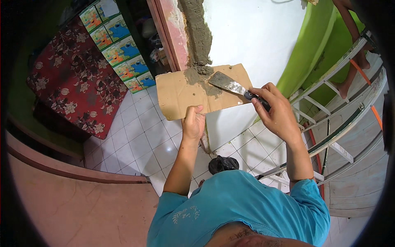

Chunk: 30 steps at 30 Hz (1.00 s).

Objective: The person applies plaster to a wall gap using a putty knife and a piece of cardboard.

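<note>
My left hand grips the lower edge of a brown cardboard sheet held flat against the wall corner. A smear of grey mortar lies on the cardboard's upper part. My right hand is closed on the black handle of a putty knife, whose metal blade rests on the mortar on the cardboard. Above the cardboard, a vertical strip of rough grey mortar runs up the wall corner, between a pink door frame and the white wall.
A ladder leans at the right, with another person's bare legs on it. A black bag lies on the white tiled floor. A red floral mattress and stacked colourful boxes are at the left.
</note>
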### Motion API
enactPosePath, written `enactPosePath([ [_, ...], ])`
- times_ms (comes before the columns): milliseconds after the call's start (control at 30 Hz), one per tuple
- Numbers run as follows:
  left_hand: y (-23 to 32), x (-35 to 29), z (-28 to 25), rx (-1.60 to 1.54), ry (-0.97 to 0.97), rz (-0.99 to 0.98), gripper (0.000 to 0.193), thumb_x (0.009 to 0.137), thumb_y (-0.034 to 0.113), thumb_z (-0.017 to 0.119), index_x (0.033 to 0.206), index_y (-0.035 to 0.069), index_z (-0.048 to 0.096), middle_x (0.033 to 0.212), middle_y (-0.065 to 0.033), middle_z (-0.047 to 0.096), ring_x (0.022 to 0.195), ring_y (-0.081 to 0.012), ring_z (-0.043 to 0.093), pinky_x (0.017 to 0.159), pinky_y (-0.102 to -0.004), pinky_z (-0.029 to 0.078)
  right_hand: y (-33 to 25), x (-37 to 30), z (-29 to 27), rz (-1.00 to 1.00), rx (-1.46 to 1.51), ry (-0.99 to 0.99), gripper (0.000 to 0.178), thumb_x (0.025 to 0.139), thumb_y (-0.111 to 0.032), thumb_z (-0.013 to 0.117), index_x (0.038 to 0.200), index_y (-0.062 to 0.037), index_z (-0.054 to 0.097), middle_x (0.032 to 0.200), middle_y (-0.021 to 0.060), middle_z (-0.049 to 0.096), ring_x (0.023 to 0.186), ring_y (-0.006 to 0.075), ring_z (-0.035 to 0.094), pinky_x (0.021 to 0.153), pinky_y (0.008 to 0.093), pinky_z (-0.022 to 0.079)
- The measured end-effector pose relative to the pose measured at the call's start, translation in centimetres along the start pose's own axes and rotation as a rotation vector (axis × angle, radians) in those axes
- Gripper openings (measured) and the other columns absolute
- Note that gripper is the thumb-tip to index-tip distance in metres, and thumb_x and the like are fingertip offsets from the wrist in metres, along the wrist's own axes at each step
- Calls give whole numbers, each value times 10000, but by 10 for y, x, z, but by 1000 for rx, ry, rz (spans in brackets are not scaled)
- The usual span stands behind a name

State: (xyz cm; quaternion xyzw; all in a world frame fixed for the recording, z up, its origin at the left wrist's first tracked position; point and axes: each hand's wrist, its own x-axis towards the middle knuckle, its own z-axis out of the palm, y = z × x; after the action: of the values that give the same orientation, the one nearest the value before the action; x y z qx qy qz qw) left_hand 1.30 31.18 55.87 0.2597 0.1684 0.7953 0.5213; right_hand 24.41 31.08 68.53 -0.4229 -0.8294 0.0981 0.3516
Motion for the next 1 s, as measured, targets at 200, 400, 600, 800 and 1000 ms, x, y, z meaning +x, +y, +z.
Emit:
enactPosePath([
  [200, -3, -1, -2, -4, 0, -25, 323, 873, 29, 537, 1193, 17, 576, 1152, -61, 599, 1096, -217, 589, 982, -448, 501, 7, 4, 8, 25, 31, -16, 243, 969, -177, 639, 1171, -50, 684, 946, 116, 591, 680, 261, 608, 672, 393, 496],
  [400, -3, 2, -12, -7, 3, -78, 340, 866, 15, 534, 1204, 20, 571, 1167, -67, 593, 1111, -207, 580, 987, -429, 494, 18, 9, 15, -15, 99, -27, 260, 976, -181, 633, 1194, -45, 676, 970, 126, 592, 739, 266, 611, 703, 380, 496],
  [600, -2, 2, -12, 71, -32, 26, 590, 844, -1, 478, 1431, 34, 426, 1393, -107, 525, 1327, -303, 514, 1112, -550, 420, 30, 18, -1, -17, 91, -121, 281, 974, -188, 639, 1209, -38, 675, 957, 128, 590, 771, 269, 600, 718, 372, 494],
  [800, -1, 2, -15, 79, -67, 0, 566, 847, -2, 476, 1412, 26, 442, 1368, -111, 539, 1318, -302, 521, 1104, -548, 431, 39, 36, -7, 18, 40, -182, 260, 975, -171, 635, 1187, -31, 691, 932, 131, 591, 776, 264, 585, 727, 372, 487],
  [1000, 4, 2, -7, 108, -61, 12, 539, 865, -1, 480, 1402, -1, 434, 1370, -113, 532, 1309, -299, 527, 1099, -523, 443, 51, 37, 6, -21, 147, -184, 263, 995, -188, 624, 1184, -17, 687, 885, 106, 551, 787, 212, 516, 718, 326, 430],
])
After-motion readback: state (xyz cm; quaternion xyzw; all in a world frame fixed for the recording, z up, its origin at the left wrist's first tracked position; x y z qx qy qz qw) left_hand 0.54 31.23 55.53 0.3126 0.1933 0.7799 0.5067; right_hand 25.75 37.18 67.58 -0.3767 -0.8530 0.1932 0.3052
